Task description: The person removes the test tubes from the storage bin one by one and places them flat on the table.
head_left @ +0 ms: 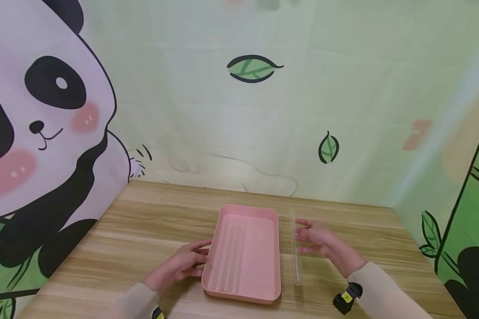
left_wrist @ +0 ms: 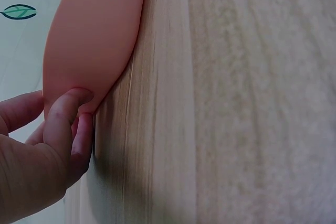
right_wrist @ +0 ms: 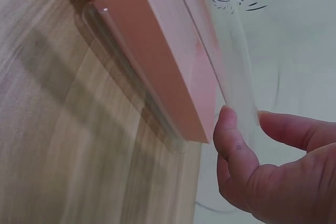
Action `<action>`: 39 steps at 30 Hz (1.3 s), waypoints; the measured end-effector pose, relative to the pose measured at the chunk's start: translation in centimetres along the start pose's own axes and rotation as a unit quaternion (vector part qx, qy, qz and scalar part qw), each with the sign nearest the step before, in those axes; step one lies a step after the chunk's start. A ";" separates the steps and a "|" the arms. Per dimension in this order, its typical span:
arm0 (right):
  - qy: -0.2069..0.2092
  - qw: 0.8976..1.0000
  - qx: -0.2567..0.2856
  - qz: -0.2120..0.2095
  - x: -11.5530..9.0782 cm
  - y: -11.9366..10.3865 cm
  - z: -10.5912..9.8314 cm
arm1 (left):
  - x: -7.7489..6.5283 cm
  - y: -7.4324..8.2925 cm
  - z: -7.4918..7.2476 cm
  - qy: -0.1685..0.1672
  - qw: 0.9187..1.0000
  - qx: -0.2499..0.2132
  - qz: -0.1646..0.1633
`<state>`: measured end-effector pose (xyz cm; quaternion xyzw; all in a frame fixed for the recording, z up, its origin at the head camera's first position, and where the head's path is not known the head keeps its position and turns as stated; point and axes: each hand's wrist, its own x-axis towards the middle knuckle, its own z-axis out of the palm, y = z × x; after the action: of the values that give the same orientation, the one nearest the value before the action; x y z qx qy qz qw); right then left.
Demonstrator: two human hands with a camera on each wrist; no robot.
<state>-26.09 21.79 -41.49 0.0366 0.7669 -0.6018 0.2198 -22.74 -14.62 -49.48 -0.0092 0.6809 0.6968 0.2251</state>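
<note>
The left hand (head_left: pixel 186 261), loosely spread, touches the tray (head_left: pixel 262 261) between both hands, while the right hand (head_left: pixel 318 237) pinches a clear tube (right_wrist: pixel 239 61).

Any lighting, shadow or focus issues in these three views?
Head view: a pale diagonal streak crosses the right of the backdrop; left wrist view: dim, with soft tabletop grain and a shadow below the left hand; right wrist view: a broad shadow, plus a glint on the clear tube beside the pink tray.
</note>
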 end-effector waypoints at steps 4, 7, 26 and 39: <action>0.001 1.000 -0.003 -0.001 0.4 0.7 0.1 | 0.0 0.1 0.0 0.004 1.000 -0.001 -0.001; 0.004 1.000 -0.006 0.001 0.7 1.1 0.3 | -0.1 0.2 0.0 0.007 1.000 0.000 -0.001; 0.036 0.999 -0.001 0.017 3.1 3.4 1.3 | 0.1 0.1 -0.1 0.009 1.000 -0.001 -0.001; 0.049 0.998 -0.015 0.030 3.9 4.1 2.0 | 0.0 0.0 0.0 0.005 1.000 0.000 0.000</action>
<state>-27.68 20.24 -47.02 0.0862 0.7841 -0.5810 0.2005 -22.76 -14.62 -49.53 -0.0123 0.6821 0.6967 0.2218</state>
